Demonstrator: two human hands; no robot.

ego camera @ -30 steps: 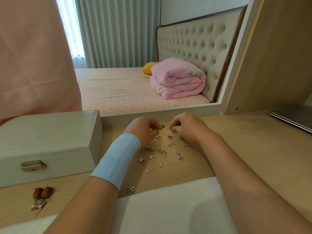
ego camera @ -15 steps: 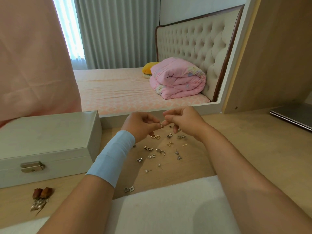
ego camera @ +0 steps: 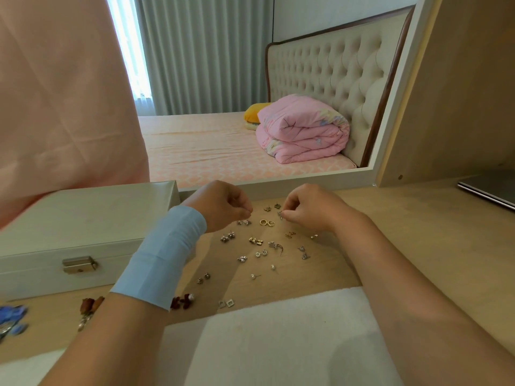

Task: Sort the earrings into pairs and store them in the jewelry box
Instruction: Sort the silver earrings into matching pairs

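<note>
Several small earrings (ego camera: 256,240) lie scattered on the wooden desk, among them two gold hoops (ego camera: 267,222) side by side. My left hand (ego camera: 223,206), with a pale blue band on its wrist, hovers at the far left of the scatter, its fingertips pinched above a silver earring (ego camera: 243,222). My right hand (ego camera: 309,208) pinches a small silver earring (ego camera: 281,215) just right of the hoops. The white jewelry box (ego camera: 83,229) stands closed on the left, its metal clasp (ego camera: 79,264) facing me.
A mirror (ego camera: 250,93) rises behind the desk. A white cloth (ego camera: 278,338) covers the near edge. Red flower earrings (ego camera: 182,300) and brown ones (ego camera: 89,305) lie near the front, blue pieces (ego camera: 12,316) at far left. A laptop (ego camera: 490,188) sits at right.
My hands, raised and joined at the fingertips half a second ago, have parted and dropped toward the desk. The right hand now pinches an earring beside the hoops.
</note>
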